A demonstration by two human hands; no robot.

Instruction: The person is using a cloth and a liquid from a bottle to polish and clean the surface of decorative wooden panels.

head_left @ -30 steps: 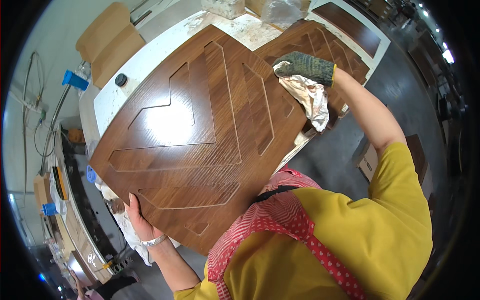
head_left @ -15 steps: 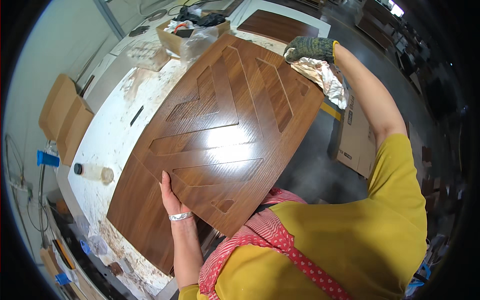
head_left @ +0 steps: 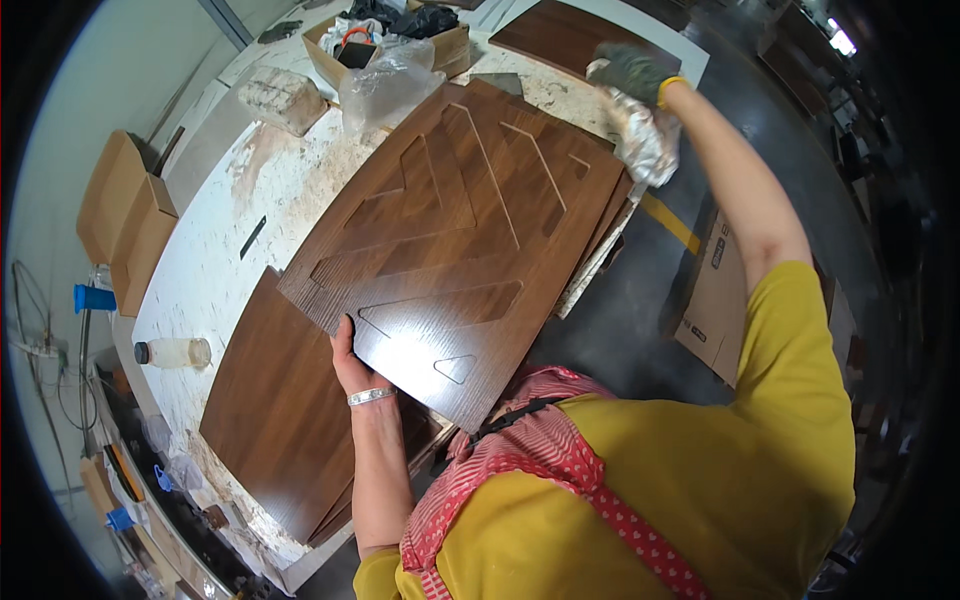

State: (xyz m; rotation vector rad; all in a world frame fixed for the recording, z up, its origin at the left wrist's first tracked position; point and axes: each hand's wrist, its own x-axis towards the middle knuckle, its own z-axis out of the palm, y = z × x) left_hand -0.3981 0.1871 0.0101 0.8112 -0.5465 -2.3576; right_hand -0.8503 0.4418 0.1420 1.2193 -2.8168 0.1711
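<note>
A brown wood-grain panel with grooved angular shapes lies slantwise in front of me. My left hand, bare with a bracelet at the wrist, grips its near left edge, thumb on top and the other fingers hidden below. My right hand, in a dark knitted glove and blurred, holds a crumpled white rag just beyond the panel's far right corner. Edges of other brown panels show under the right side. Another brown panel lies to the left, partly beneath the grooved one.
On the stained white table are a clear bottle, a wrapped block and a box with black bags and plastic. A brown panel lies at the far end. Cardboard stands on the floor at right.
The grooved panel has come down flatter, its glare sliding toward the near end. My right hand with the rag has moved off the far right corner.
</note>
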